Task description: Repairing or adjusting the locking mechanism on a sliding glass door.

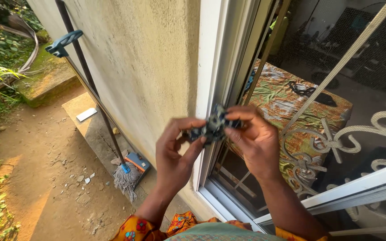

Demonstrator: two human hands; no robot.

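A: Outdoors, rough plastered wall (135,67), white window frame (211,89) to its right; mop (126,176) leaning far left. Item in hand?

B: Small crumpled dark patterned cloth (213,127), pinched between left hand (175,154) and right hand (255,140), both clamped on it, just before the frame.

A: Step?

B: Likely bunching it; next calls for a firm wad.

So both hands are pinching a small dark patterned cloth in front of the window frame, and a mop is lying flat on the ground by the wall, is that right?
Not quite. In the head view the mop stands leaning against the wall, not flat. The rest holds: left hand and right hand pinch the dark patterned cloth before the window frame.
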